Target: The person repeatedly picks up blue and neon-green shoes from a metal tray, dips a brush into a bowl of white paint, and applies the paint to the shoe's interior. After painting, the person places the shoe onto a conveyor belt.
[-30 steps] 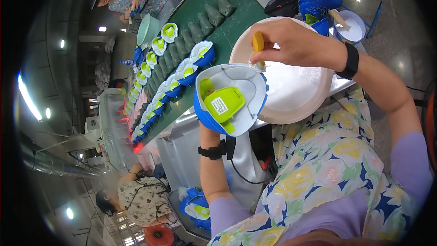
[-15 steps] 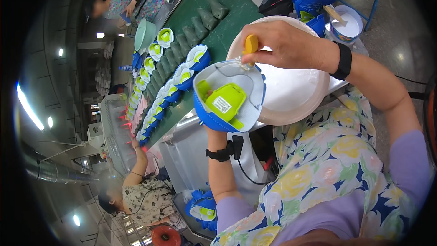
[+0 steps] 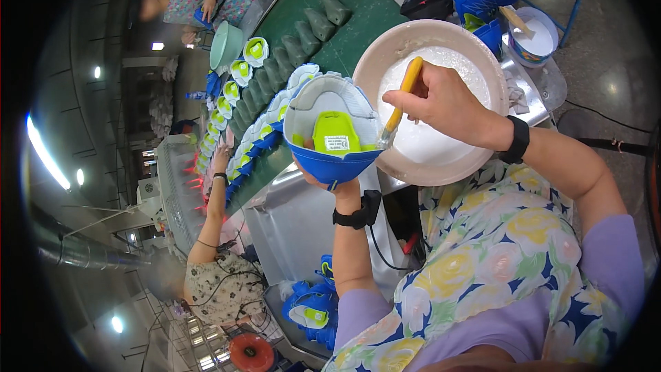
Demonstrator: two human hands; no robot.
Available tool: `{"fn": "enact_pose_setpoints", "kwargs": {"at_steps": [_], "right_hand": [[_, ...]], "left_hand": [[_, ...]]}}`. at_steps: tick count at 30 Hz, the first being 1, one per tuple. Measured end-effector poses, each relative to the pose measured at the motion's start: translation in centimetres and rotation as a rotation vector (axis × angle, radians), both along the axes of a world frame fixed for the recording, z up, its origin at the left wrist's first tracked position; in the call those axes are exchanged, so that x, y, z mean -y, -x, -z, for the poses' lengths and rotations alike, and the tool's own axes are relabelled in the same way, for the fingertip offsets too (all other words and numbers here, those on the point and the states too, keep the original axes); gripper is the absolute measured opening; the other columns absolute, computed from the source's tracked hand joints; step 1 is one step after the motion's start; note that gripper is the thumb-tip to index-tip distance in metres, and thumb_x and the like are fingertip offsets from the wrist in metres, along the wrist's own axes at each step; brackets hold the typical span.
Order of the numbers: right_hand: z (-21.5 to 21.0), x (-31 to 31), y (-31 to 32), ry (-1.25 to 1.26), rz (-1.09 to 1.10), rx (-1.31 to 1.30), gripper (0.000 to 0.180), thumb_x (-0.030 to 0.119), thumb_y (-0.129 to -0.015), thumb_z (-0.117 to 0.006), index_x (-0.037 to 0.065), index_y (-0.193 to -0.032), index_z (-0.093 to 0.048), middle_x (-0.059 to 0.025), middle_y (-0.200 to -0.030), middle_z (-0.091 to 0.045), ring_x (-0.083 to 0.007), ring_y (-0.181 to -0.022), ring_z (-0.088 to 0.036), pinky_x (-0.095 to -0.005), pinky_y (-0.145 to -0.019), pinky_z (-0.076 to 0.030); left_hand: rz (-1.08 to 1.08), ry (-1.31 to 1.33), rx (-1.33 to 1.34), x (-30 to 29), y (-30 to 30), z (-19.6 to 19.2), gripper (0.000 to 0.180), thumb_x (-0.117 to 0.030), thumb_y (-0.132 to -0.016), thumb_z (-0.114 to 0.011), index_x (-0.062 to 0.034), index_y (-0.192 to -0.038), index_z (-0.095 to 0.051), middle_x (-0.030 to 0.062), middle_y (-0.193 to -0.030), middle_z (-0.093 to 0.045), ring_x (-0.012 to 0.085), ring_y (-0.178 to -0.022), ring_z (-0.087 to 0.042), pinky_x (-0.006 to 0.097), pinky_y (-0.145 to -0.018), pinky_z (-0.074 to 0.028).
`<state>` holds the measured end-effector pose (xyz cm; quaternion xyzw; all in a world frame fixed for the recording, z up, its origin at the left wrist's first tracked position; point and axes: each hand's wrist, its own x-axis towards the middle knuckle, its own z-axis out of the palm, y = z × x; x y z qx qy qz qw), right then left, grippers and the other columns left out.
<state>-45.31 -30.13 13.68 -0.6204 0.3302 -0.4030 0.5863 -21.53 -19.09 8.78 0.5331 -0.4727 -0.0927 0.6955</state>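
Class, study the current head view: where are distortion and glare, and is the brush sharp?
Head view throughout: the long white tube light appears bowed and glares at left; black vignetting darkens the corners; the yellow-handled brush in the right hand looks fairly sharp.

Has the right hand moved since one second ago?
Yes: judged against the pale basin, the right hand has shifted down the picture, from the basin's top rim to over its middle.
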Motion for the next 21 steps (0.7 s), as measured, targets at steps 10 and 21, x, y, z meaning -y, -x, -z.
{"fn": "enact_pose_setpoints", "kwargs": {"at_steps": [10,21], "right_hand": [[-0.2,2.2,2.5,0.477,-0.104,0.152,0.022,0.020,-0.087,-0.073,0.004,-0.099,-0.063,-0.0077,-0.082,-0.069,-0.0175,-0.076,-0.068,-0.0275,-0.067,-0.051],[-1.3,1.8,-0.5,0.820,-0.330,0.198,0.021,0.024,-0.092,-0.065,0.004,-0.093,-0.056,-0.0121,-0.089,-0.065,-0.0318,-0.081,-0.064,-0.0386,-0.069,-0.051]], "left_hand": [[0.777,-0.547,-0.692,-2.9,-6.5,-1.4,0.048,-0.035,-0.096,-0.052,-0.0048,-0.134,-0.049,0.0159,-0.125,-0.060,0.0312,-0.108,-0.062,0.047,-0.081,-0.057],[0.755,-0.613,-1.673,-3.6,2.3,1.0,0.055,-0.048,-0.095,-0.051,-0.0069,-0.131,-0.054,0.0191,-0.124,-0.062,0.0374,-0.115,-0.060,0.059,-0.100,-0.046]]}}
